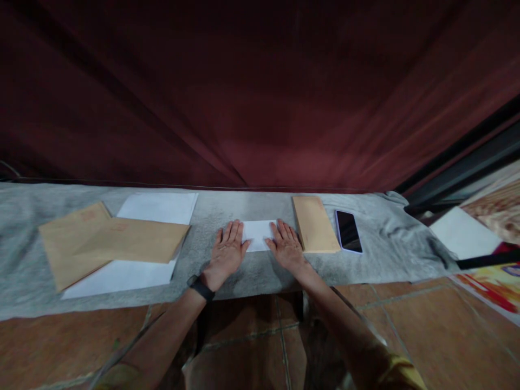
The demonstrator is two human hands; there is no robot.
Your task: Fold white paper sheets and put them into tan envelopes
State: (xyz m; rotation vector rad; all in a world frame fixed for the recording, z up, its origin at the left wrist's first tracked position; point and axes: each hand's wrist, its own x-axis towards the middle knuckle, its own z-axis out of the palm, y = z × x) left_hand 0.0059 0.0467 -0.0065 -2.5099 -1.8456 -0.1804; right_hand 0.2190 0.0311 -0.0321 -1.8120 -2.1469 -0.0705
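- Fingers of the left hand (226, 254) lie straight and flat, slightly spread, pointing away from the person; they grasp nothing, and the index finger and thumb meet the left edge of a small white paper (257, 233).
- Fingers of the right hand (289, 252) are likewise outstretched and flat, gripping nothing; the index finger and thumb rest at the paper's right end.
- The small white paper lies flat on a grey cloth (219, 208), left of a stack of brown envelopes (317, 225), with the right hand between the two.
- Its long axis appears to run side to side, one end toward the stack and the other away from it; the hands hide part of its ends, so its full length cannot be told.
- The stack's own long axis runs away from the person, its far end angled slightly left; whether the right hand touches it is unclear.
- Just right of the stack, a smartphone (348, 232) with a dark screen lies nearly parallel to it.
- Well left of the stack, past the left hand, a crosswise brown envelope (140, 241) overlaps a slanted brown envelope (71, 241), both partly over large white sheets (158, 207).
- Behind the stack hangs maroon fabric (260, 108).
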